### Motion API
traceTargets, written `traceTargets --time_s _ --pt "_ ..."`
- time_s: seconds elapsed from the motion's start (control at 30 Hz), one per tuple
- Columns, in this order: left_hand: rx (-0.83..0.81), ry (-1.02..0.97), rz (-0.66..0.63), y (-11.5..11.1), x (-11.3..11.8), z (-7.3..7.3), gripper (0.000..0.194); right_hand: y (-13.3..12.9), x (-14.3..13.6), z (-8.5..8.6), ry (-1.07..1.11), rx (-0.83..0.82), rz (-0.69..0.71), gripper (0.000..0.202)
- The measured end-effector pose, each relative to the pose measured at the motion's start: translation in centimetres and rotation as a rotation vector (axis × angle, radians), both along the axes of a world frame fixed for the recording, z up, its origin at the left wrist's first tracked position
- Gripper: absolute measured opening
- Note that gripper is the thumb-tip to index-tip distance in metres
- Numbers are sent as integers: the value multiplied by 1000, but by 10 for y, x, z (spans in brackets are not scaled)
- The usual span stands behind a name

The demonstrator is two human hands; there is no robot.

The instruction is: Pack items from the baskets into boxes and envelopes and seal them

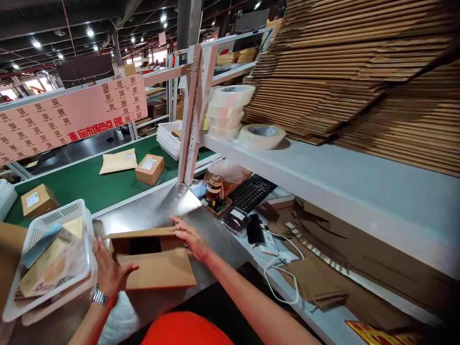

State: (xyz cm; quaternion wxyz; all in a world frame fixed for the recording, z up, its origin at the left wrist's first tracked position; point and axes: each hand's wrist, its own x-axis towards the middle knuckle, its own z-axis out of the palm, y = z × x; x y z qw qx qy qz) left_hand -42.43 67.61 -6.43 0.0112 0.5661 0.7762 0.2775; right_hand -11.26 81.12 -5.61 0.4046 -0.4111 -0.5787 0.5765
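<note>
A brown cardboard box point(158, 273) stands on the metal table in front of me, its top flaps raised. Through its opening a dark patch shows; I cannot tell what it is. My left hand point(110, 269) lies along the box's left side with fingers stretched up and thumb spread out over the near flap. At the far right corner, my right hand point(192, 239) touches the flap edge, its fingers extended and apart. Neither hand is wrapped round anything. Just left of my left hand is a white plastic basket point(88, 230) with flat packets and a blue item.
Beyond the table runs a green conveyor belt point(82, 184) carrying a padded envelope point(118, 161) and small boxes. A shelf point(323, 167) at the right bears tape rolls point(262, 136) and stacked flat cartons point(323, 67). Below it lie a keyboard point(253, 191), a phone point(255, 229) and white cables.
</note>
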Motion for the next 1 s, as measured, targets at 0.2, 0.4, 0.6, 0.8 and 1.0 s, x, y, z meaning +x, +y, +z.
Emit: traceTargets --time_s 0.2,0.4,0.6,0.8,1.0 --pt "-73 -475 97 3 -10 8 114 -24 6 -38 48 20 -21 17" --pt "-358 -1122 -41 16 -33 18 80 -23 -3 -46 38 -10 -52 37" --pt "-363 -929 -91 27 -34 23 78 -18 2 -46 47 31 -105 71" --pt "-316 -769 -138 32 -36 16 69 -11 -2 -40 -4 5 -84 79" --pt "-319 -856 -113 27 -34 24 68 20 24 -61 3 -92 -194 67"
